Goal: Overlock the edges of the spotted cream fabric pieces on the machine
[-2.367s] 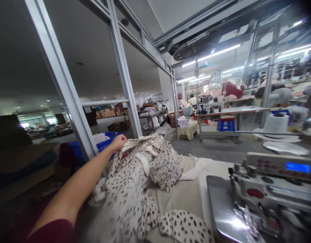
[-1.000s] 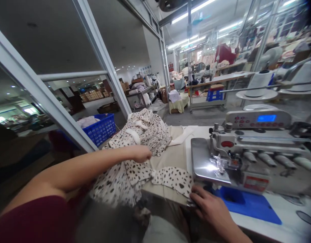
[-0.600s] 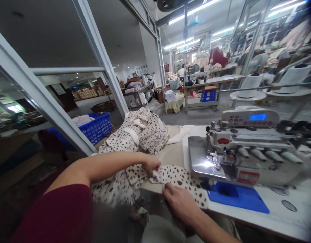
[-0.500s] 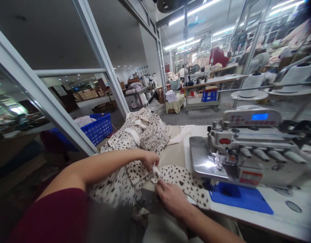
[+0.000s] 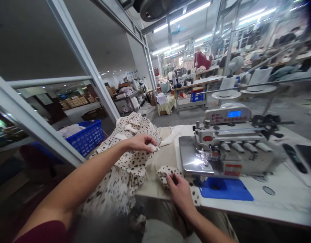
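A heap of cream fabric with black spots [image 5: 125, 162] lies on the left part of the sewing table [image 5: 272, 199] and hangs over its edge. My left hand [image 5: 140, 142] is raised above the heap, fingers pinched on a fold of that spotted cloth. My right hand [image 5: 179, 190] rests on a smaller spotted piece [image 5: 164, 172] near the table's front edge, fingers closed on it, just left of the overlock sewing machine [image 5: 229, 148].
A blue mat [image 5: 226, 189] lies in front of the machine. A blue crate [image 5: 87, 136] stands behind a slanted metal frame [image 5: 39, 130] at the left. Thread cones [image 5: 228, 82] stand behind the machine. Other work tables and a blue stool [image 5: 196, 96] fill the hall behind.
My left hand has lifted from the table's front edge up onto the heap with cloth pinched in it. My right hand has slid right, nearer the machine, bunching the small piece.
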A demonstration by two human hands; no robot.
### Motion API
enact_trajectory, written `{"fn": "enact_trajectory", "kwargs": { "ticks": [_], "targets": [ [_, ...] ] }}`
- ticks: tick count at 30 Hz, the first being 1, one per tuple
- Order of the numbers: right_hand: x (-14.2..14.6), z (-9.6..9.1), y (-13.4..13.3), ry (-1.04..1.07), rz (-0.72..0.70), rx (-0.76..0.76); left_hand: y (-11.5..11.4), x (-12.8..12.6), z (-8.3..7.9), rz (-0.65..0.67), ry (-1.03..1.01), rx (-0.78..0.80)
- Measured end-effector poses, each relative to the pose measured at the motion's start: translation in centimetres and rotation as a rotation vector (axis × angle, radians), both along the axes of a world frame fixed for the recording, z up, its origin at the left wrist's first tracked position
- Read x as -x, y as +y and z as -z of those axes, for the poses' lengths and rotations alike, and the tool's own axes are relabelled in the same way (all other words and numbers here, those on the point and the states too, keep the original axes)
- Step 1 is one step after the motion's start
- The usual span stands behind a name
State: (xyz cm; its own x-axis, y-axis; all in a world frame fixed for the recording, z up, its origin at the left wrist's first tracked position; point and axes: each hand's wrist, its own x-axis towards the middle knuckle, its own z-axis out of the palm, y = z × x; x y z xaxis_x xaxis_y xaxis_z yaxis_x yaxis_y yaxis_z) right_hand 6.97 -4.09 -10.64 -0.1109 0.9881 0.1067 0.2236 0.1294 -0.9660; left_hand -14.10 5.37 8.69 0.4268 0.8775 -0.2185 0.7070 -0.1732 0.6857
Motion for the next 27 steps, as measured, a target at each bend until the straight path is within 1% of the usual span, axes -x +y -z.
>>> {"fn": "enact_trajectory", "kwargs": {
  "ticks": [2, 5, 7, 10, 12, 15, 19, 21, 23, 27],
  "targets": [
    [-2.1, -0.4, 0.1, 0.232, 0.084, 0.14, 1.0, -2.7, -0.1, -0.018, -0.032, -0.066],
    [-4.7, -1.3, 0.2, 0.502, 0.104, 0.275, 1.9, -6.9, 0.7, -0.027, -0.089, -0.175],
    [-6.0, -1.8, 0.1, 0.631, 0.101, 0.326, 1.9, -9.4, 1.7, -0.016, -0.135, -0.213],
    [-7.3, -2.2, 0.1, 0.762, 0.148, 0.374, 0.5, -11.9, 3.3, 0.019, -0.189, -0.192],
    [-8.0, -2.3, 0.1, 0.823, 0.149, 0.401, -0.8, -12.9, 4.5, 0.03, -0.221, -0.141],
    [-9.0, -2.4, 0.4, 0.874, 0.115, 0.437, -2.7, -13.6, 6.2, 0.015, -0.291, -0.047],
    [-9.7, -2.7, 0.9, 0.872, 0.081, 0.438, -3.7, -14.3, 8.5, -0.036, -0.411, 0.013],
    [-9.7, -2.9, 1.0, 0.862, 0.058, 0.431, -3.7, -14.6, 9.4, -0.078, -0.446, 0.001],
    [-9.5, -3.0, 1.1, 0.858, 0.044, 0.416, -3.7, -14.7, 10.0, -0.11, -0.439, -0.039],
    [-9.1, -2.8, 1.1, 0.83, 0.065, 0.359, -3.9, -14.7, 10.5, -0.136, -0.384, -0.121]
  ]
}}
